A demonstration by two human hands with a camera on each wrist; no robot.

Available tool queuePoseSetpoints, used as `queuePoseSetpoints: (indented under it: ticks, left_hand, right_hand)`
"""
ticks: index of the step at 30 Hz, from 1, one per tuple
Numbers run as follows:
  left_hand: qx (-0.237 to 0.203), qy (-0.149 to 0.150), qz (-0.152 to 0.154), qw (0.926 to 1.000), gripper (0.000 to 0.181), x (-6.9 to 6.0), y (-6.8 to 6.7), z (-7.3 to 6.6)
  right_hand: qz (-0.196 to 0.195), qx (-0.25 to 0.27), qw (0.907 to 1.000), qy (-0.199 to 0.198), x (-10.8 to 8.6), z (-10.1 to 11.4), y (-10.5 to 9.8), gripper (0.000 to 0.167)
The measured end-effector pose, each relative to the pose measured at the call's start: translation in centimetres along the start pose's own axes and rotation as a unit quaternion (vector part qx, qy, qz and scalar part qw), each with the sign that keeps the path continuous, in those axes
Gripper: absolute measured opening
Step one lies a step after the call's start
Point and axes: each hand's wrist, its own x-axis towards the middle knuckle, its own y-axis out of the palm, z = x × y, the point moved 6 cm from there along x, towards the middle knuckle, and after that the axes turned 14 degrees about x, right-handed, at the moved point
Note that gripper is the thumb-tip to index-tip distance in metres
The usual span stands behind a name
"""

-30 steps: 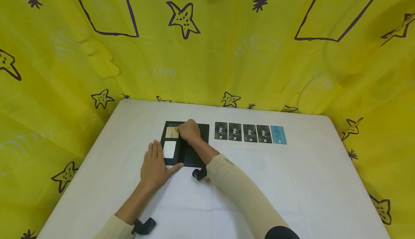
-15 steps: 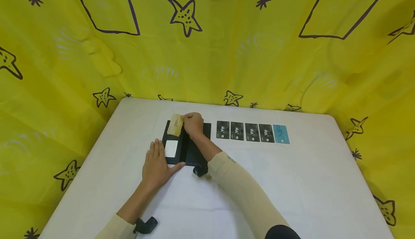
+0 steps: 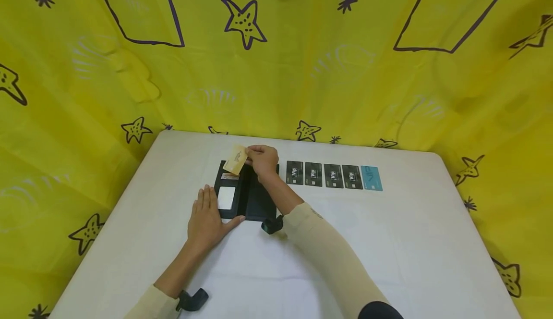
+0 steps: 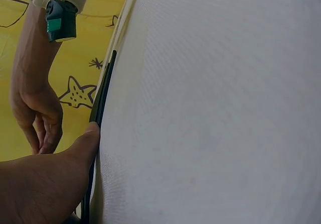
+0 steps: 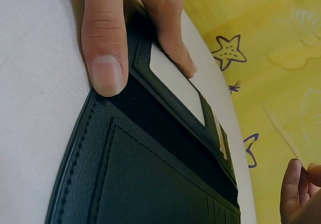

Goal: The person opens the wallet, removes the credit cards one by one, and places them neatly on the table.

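A black wallet (image 3: 261, 199) lies spread open on the table, a white card (image 3: 226, 198) in its lower left window. My left hand (image 3: 206, 223) lies flat with fingers along the wallet's left edge and the thumb on its bottom edge; the right wrist view shows that thumb (image 5: 105, 58) pressing the wallet's edge. Above the wallet's top left, my right hand (image 3: 263, 160) pinches a gold card (image 3: 236, 159) by its right side. Under that card a slot with a light strip (image 3: 230, 176) shows. Edge-on, the gold card (image 5: 283, 131) appears in the right wrist view, clear of the wallet.
Right of the wallet, several black Vip cards (image 3: 313, 174) stand in a row with a blue card (image 3: 371, 178) at its right end. The white table (image 3: 345, 251) meets a yellow patterned curtain (image 3: 276, 69) at the back.
The gold card, flat in the wallet's upper left window a second ago, has come out and up, tilted, in my right hand. My left hand has stayed on the wallet.
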Motion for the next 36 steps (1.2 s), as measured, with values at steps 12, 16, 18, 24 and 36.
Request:
queuePoseSetpoints:
  ticks: [12,16,18,24,36]
  left_hand:
    - [0.000,-0.002,-0.005,1.0000,0.127,-0.1,0.2,0.3]
    - [-0.009,-0.003,-0.013,0.9999,0.125,-0.1,-0.2,0.1]
    - [-0.014,-0.003,-0.019,0.9997,0.124,-0.2,-0.3,0.0]
    - [-0.019,-0.004,-0.021,0.9996,0.125,-0.3,-0.4,0.0]
    - [-0.022,-0.004,-0.002,0.9997,0.127,-0.1,0.0,0.1]
  right_hand:
    - [0.030,0.001,0.9995,0.002,-1.2,0.7,-2.2,0.018]
    - [0.024,-0.001,0.9997,0.004,-1.5,0.7,-3.0,0.018]
    - [0.024,-0.001,0.9997,0.007,-1.7,0.6,-3.4,0.018]
    - [0.056,-0.007,0.9981,0.026,-2.2,0.7,-4.3,0.020]
    - [0.057,0.007,0.9977,0.038,-3.1,1.1,-7.0,0.014]
